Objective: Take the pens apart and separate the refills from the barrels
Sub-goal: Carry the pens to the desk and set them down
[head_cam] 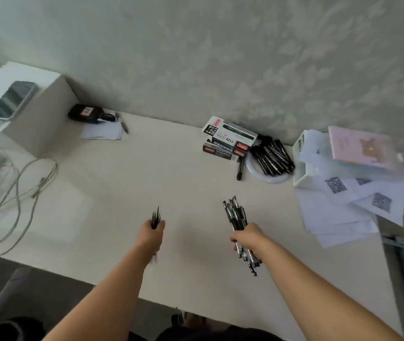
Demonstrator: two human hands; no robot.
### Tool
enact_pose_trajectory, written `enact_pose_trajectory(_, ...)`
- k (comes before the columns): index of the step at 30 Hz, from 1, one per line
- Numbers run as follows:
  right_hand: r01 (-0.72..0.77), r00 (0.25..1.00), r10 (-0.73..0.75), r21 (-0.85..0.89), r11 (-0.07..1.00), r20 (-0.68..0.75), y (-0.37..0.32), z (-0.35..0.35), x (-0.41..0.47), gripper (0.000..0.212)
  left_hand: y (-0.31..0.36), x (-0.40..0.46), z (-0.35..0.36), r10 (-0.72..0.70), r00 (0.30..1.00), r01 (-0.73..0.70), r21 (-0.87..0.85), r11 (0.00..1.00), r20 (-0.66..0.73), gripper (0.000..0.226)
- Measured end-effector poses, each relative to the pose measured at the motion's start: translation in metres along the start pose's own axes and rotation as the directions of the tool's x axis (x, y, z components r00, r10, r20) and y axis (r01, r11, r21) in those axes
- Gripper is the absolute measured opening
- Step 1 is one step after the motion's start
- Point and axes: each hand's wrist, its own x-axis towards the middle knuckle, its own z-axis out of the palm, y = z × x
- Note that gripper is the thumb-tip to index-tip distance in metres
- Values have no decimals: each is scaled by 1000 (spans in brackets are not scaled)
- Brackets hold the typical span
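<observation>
My left hand (152, 233) grips a thin bundle of black refills (156, 215) whose tips stick up past the fingers. A thicker bundle of clear pen barrels with black ends (237, 215) is held in my right hand (246, 237), sticking out above and below the fist. Both hands hover over the white table (127, 183), apart from each other. A heap of black pens (272, 156) lies at the back by the wall, over a white ring (267, 177), with one loose pen (240, 169) beside it.
Stacked pen boxes (229, 140) stand left of the heap. A white bin with papers and a pink booklet (358, 148) fills the right side. At the left are a white box with a phone (12, 99), tangled cables (19, 193), and a black item (86, 113).
</observation>
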Motion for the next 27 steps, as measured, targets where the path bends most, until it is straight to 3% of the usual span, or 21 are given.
enact_pose_trajectory(7,11,999,-8,58,998,-54,4,-6,12,5,5,-5,17,14,1000,-14,0,1000,3,22)
enact_pose_trajectory(12,17,993,-7,78,997,-116,11,7,19,3,0,-11,14,59,995,-40,218,975,-81,24)
enact_pose_trajectory(15,6,988,1,42,999,-156,10,20,20,13,1,-15,8,118,987,-66,391,918,-112,23)
enact_pose_trajectory(19,2,975,2,17,1000,-222,-1,38,24,27,8,-4,1,192,978,-134,467,874,-77,19)
enact_pose_trajectory(27,-41,897,16,-47,998,-442,-23,77,32,30,29,38,1,378,925,-289,588,755,-31,20)
